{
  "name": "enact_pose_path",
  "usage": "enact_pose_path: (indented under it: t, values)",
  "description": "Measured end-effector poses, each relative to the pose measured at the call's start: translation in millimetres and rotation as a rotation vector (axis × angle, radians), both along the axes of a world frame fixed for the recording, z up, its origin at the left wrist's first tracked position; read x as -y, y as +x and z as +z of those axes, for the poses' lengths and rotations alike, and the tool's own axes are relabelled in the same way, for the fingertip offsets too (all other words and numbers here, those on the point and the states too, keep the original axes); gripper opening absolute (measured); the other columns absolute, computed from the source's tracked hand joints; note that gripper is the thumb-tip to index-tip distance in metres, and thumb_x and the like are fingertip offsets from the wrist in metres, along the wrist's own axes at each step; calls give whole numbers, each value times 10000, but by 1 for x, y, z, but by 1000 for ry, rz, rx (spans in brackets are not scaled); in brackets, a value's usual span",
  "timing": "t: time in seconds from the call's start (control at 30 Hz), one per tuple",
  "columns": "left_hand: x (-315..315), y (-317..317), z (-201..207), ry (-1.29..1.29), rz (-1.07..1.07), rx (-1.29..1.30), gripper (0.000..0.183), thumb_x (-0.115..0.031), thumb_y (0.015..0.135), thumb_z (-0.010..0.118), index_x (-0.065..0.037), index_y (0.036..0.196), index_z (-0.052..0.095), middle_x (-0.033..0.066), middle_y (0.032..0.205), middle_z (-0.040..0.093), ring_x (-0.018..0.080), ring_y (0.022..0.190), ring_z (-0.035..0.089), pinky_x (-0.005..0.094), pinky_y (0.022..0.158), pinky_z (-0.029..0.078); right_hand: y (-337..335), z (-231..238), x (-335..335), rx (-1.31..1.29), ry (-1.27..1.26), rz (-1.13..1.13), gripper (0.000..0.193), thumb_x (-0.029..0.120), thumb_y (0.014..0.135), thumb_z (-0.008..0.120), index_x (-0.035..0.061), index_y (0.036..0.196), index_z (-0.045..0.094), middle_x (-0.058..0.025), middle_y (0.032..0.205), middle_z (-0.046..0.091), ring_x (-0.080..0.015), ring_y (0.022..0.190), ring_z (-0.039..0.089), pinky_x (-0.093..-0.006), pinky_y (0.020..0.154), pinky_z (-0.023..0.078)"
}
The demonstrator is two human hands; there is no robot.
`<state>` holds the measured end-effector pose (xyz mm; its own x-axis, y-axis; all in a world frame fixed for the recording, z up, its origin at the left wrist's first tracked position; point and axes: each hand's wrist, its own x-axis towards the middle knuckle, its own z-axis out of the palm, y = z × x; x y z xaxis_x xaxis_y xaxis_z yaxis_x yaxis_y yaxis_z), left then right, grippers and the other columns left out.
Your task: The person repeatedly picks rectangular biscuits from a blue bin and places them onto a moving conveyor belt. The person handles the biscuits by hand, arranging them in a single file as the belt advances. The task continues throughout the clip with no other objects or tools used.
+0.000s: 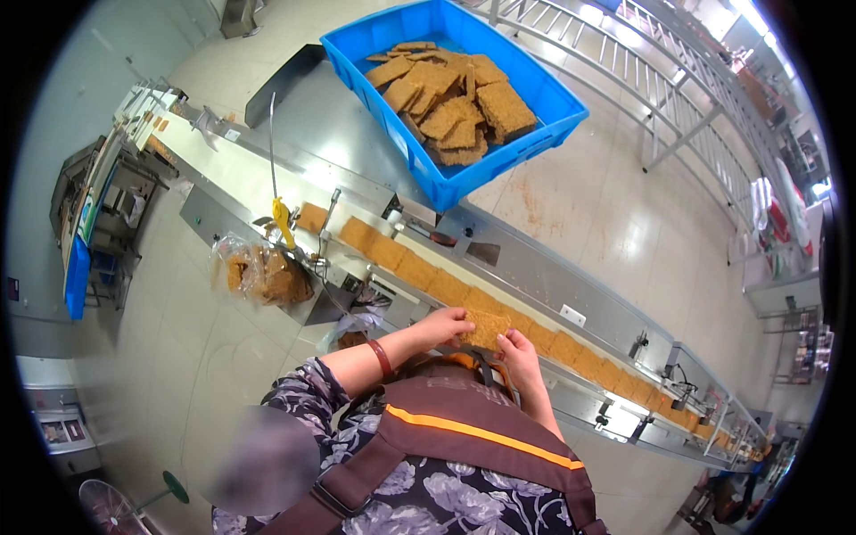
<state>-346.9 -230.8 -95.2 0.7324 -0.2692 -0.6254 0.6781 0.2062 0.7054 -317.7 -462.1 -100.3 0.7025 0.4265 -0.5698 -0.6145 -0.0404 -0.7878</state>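
Close in front of my body, I hold a golden-brown, grainy, flat rectangular slab between both hands. My left hand pinches its left end, and my right hand grips its right end with thumb and fingers. Just beyond the slab, a long row of similar slabs lies end to end on a conveyor running from upper left to lower right. Across the conveyor, a blue crate holds a loose heap of such slabs.
Left of me, a clear plastic bag with brown pieces sits beside the conveyor, near a yellow-handled fitting. A flat-bladed scraper lies along the conveyor's far side. Metal racks stand at the upper right; a fan stands lower left.
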Motion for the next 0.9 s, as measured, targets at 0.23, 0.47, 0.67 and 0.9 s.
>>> enact_pose_path:
  t: [0.23, 0.47, 0.67, 0.9]
  values:
    - [-121, 156, 141, 163, -148, 529, 366, -272, 893, 632, -38, 1171, 588, 61, 1004, 650, 136, 869, 639, 275, 641, 546, -3, 4, 23, -48, 31, -154, 116, 162, 932, 572, 98, 1028, 581, 24, 915, 571, -96, 846, 539, -291, 712, 451]
    - [-220, 325, 130, 1692, 150, 276, 838, -394, 782, 700, -103, 1453, 290, 202, 1485, 276, 357, 1369, 287, 488, 1050, 360, -19, -6, 34, -185, -23, -365, 47, 157, 912, 603, 122, 931, 578, 38, 801, 574, -97, 696, 563, -285, 617, 504]
    - [-213, 368, 109, 1798, -58, -30, 807, -276, 864, 589, -188, 1519, 127, 208, 1535, 141, 411, 1333, 345, 571, 947, 425, -29, -12, 38, -243, -33, -464, 38, 150, 912, 605, 131, 903, 573, 37, 770, 577, -105, 698, 584, -288, 607, 521]
    - [-239, 370, 117, 1849, -105, 52, 554, -250, 847, 570, -64, 1343, 408, 175, 1196, 613, 305, 1115, 603, 396, 841, 512, -13, -17, 53, -222, -11, -495, 51, 154, 913, 601, 136, 889, 560, 33, 773, 576, -111, 694, 579, -294, 599, 494]
